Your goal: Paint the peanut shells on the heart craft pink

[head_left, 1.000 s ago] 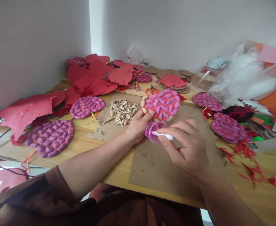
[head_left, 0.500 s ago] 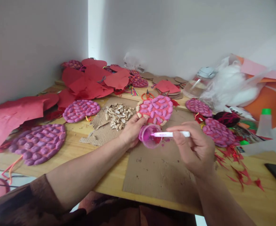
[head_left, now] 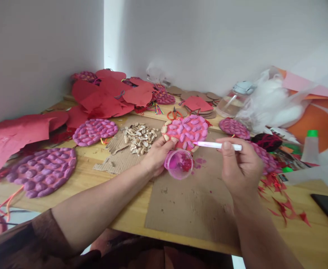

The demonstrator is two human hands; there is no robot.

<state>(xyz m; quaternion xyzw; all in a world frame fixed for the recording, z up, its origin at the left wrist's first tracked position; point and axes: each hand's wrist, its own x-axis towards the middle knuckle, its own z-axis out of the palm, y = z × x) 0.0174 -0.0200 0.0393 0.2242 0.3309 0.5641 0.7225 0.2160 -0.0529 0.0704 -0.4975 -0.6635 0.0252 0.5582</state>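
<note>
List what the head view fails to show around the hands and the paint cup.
- Brush tip bristles: too small to make out.
- Left hand palm and grip on the shell disc: hidden behind the hand.
- Paint cup depth: unclear through pink plastic.
- Right hand fingertips: hidden, curled under.

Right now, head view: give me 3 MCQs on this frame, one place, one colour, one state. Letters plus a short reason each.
1. Where is the small paint cup?
A. on the cardboard sheet, by the left hand
B. on the red paper pile
C. beside the glue bottle

2. What colour is the glue bottle's cap?
A. red
B. green
C. white

3. What is the right hand doing?
A. lying flat and empty
B. holding the white brush, tip at the heart-shaped piece
C. gripping scissors

Answers: A, the cup sits on the cardboard against the left hand's fingers; B, the cap is bright green; B, the fingers pinch the brush, which points at the heart.
</note>
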